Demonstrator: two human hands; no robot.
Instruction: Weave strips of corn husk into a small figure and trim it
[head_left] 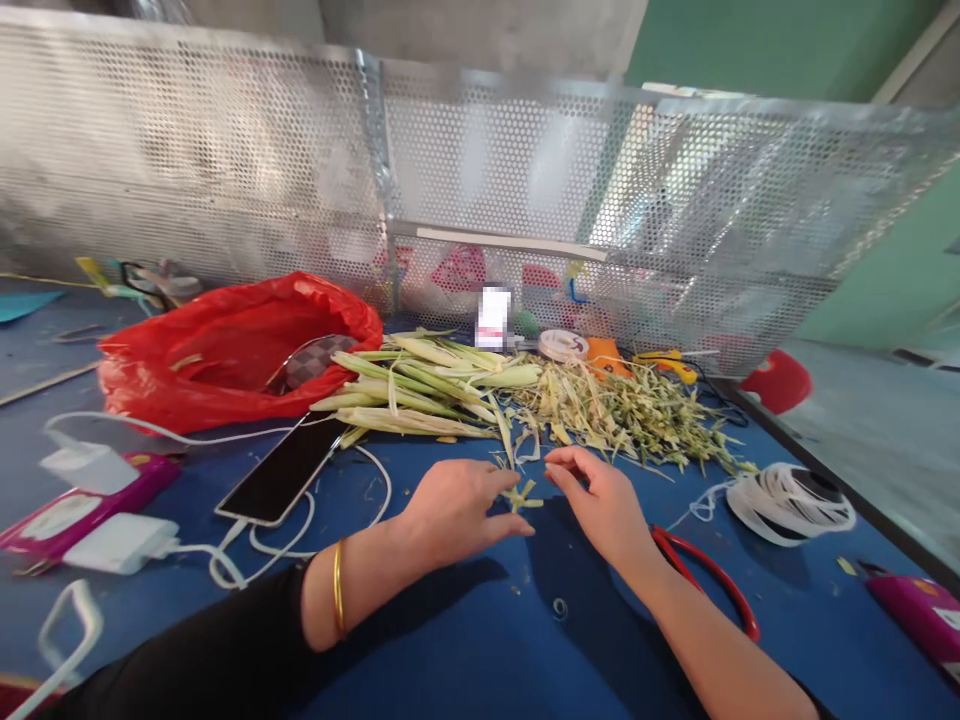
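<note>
My left hand (469, 505) is over the middle of the blue table, thumb and fingers apart around a small knotted piece of pale green leaf (525, 496). Whether the fingers grip or only touch that piece is hard to tell. To its right, my right hand (592, 490) has its thumb near its curled fingertips; what they hold, if anything, is too small to make out. Beyond both hands are a bundle of long green husk leaves (427, 385) and, at its right, a heap of small knotted leaf pieces (637, 410).
A red plastic bag (187, 350), a phone (281, 470) and white chargers (124, 543) with cables are at left. At right are a white thread spool (791, 503), red-handled scissors (709, 575) and a purple power strip (915, 610). A perforated metal panel (487, 160) stands behind.
</note>
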